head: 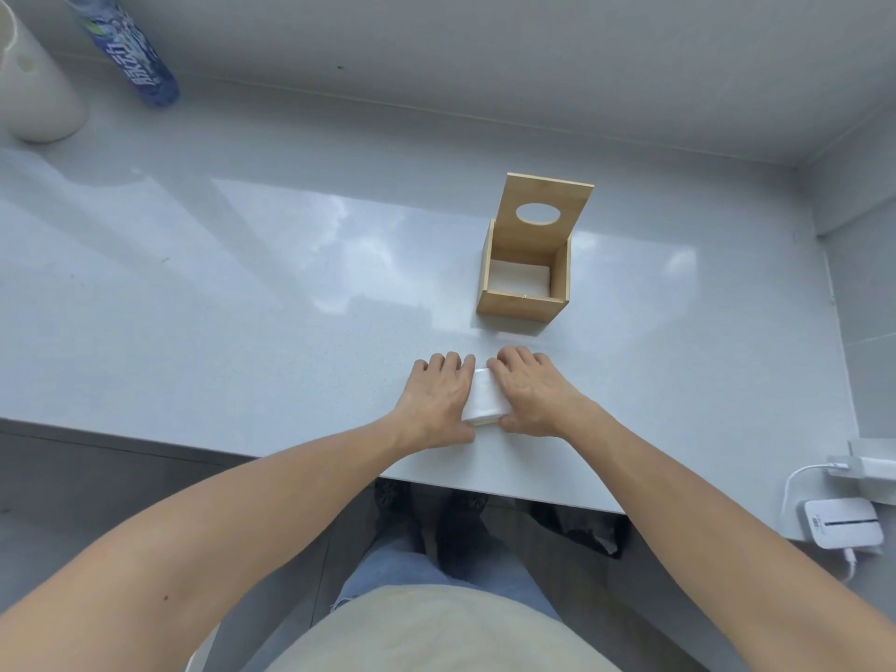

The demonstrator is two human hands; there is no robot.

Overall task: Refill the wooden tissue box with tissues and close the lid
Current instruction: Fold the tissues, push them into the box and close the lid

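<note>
A wooden tissue box [514, 303] stands on the pale counter to the right of centre. Its lid [548, 196], with an oval hole, is tilted up and back, so the box is open. White tissues [520, 279] lie low inside it. Nearer to me, a white stack of tissues [485, 397] rests on the counter close to the front edge. My left hand [436, 397] presses on its left side and my right hand [531, 392] on its right side, fingers curled over the far edge. Most of the stack is hidden by my hands.
A white paper roll [36, 84] and a blue-labelled bottle [131, 50] stand at the back left. A white charger with cable [868, 470] and a small white device [841, 521] sit at the right edge. The counter [218, 283] ends just below my wrists.
</note>
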